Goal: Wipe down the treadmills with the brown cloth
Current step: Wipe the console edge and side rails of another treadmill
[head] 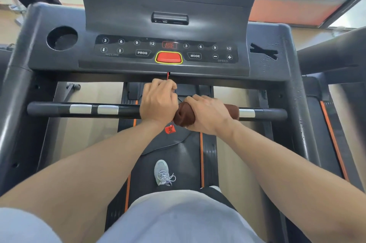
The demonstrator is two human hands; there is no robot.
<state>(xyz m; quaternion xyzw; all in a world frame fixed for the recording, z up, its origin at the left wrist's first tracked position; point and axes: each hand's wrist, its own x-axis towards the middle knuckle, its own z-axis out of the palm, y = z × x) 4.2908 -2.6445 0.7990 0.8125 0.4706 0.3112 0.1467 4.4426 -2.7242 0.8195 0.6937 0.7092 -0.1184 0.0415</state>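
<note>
I stand on a black treadmill facing its console (59, 60). A black crossbar (49, 109) with silver grip sensors runs across in front of me. The brown cloth (184, 114) is wrapped around the bar right of centre, and my right hand (208, 114) is closed over it. My left hand (158, 102) sits just left of the cloth at the bar, its fingers pinched on the red safety cord (168, 76) that hangs from the console. The cord's red clip (170, 129) dangles below my left wrist.
The console has a red stop button (168, 57), a cup hole (62, 38) at left and a slot at right. A second treadmill (332, 116) stands to the right. My shoe (162, 172) rests on the belt below.
</note>
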